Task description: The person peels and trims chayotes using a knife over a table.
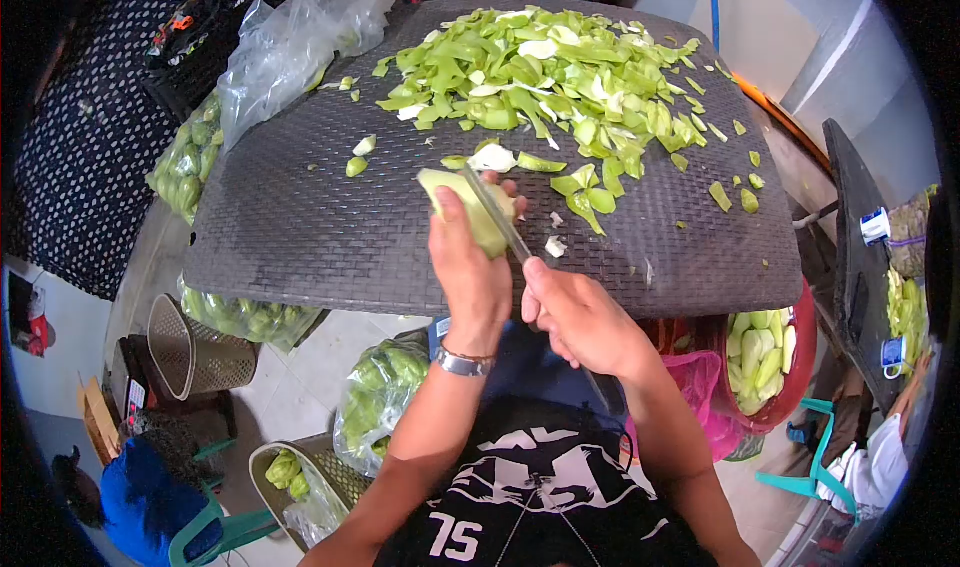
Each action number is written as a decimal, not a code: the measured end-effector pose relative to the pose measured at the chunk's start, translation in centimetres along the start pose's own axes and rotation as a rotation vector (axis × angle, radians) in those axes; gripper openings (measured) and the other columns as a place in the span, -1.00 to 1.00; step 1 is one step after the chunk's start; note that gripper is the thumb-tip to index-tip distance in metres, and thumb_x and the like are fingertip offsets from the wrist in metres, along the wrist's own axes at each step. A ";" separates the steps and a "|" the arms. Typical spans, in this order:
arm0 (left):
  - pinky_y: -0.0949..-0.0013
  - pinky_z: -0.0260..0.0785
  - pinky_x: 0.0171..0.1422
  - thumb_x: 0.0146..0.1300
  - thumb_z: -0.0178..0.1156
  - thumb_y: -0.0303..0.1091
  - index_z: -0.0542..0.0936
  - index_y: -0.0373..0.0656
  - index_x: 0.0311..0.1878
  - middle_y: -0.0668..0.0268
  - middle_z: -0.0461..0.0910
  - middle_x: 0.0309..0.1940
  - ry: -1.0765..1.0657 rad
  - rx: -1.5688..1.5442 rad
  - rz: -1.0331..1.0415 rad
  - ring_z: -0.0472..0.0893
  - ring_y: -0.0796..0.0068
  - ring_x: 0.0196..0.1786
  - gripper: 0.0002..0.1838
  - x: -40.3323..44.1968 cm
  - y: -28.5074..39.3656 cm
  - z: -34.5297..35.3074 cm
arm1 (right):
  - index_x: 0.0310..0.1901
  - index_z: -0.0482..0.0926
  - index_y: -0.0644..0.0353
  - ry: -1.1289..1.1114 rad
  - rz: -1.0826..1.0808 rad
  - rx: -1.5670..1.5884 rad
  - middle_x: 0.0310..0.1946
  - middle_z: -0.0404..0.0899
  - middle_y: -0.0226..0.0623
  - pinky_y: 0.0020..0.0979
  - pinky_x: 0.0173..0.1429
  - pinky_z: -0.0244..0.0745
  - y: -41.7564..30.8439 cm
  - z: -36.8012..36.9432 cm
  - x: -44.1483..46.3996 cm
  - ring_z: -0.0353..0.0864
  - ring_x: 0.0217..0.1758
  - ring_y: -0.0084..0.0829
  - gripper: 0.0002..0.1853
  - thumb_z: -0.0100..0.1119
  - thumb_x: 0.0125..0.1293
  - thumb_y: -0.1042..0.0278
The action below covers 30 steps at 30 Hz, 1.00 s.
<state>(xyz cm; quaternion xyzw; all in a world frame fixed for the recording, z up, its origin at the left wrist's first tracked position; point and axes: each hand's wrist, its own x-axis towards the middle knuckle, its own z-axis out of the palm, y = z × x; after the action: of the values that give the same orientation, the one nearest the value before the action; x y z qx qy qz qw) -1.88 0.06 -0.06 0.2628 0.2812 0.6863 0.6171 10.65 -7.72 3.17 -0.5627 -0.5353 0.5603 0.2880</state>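
In my left hand (468, 272) is a pale green, peeled-looking chayote (462, 215), with the fingers wrapped round it above the dark woven tabletop (320, 227). My right hand (585, 317) grips a knife (507, 229), whose narrow blade lies against the chayote's right side. The knife's far end shows below that hand. Close beyond the chayote lie a white scrap (493, 158) and a strip of green peel (540, 163). A wide heap of green peelings (540, 77) covers the far part of the table.
A clear plastic bag (290, 52) rests on the table's far left corner. At lower right, a red basin (795, 357) holds pale peeled chayotes. Bags of green chayotes (380, 387) and beige baskets (205, 352) stand at lower left. People sit at both sides.
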 end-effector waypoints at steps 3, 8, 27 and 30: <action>-0.01 0.59 0.27 0.59 0.00 0.24 0.51 -0.27 0.23 0.12 0.65 0.07 0.057 -0.121 -0.098 0.67 0.18 0.18 -0.34 1.6 1.1 -1.1 | -0.28 0.54 0.22 -0.228 0.131 0.520 -0.59 0.36 -0.48 -0.42 -0.61 0.34 -0.2 -1.1 -0.8 0.39 -0.71 -0.52 -0.13 -0.38 0.55 -0.57; -0.22 0.43 0.50 0.46 0.13 -0.33 0.46 -0.43 0.25 -0.07 0.60 0.14 -0.018 -0.304 -0.337 0.60 -0.18 0.26 -0.58 2.1 2.5 -2.1 | -0.13 0.55 0.31 0.019 -0.025 0.715 -0.60 0.41 -0.45 -0.49 -0.70 0.35 -0.6 -7.4 2.8 0.41 -0.77 -0.54 -0.17 -0.25 0.54 -0.51; 0.18 0.73 -0.19 0.56 0.18 -0.10 0.50 -0.35 0.26 0.03 0.71 -0.02 -0.259 0.134 -0.448 0.78 0.13 -0.12 -0.52 -0.9 3.8 -2.8 | 0.21 0.32 0.21 0.347 -0.108 0.226 -0.38 0.70 -0.04 -0.40 -0.66 0.45 -0.1 -11.5 2.0 0.62 -0.67 -0.35 -0.68 -0.13 0.69 0.15; 0.16 0.75 -0.21 0.44 0.12 -0.36 0.42 -0.33 0.33 -0.07 0.67 0.08 -0.266 0.136 -0.456 0.77 0.00 -0.06 -0.54 -1.9 3.3 -2.9 | 0.22 0.32 0.22 0.358 -0.064 0.243 -0.39 0.70 -0.03 -0.40 -0.68 0.44 2.9 -12.1 1.9 0.62 -0.66 -0.34 -0.68 -0.12 0.69 0.15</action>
<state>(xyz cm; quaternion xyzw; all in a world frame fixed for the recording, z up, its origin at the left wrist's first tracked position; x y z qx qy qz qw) -6.03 -2.29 0.22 0.3216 0.2950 0.4686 0.7681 22.41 -3.41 2.32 -0.5969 -0.4219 0.5025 0.4618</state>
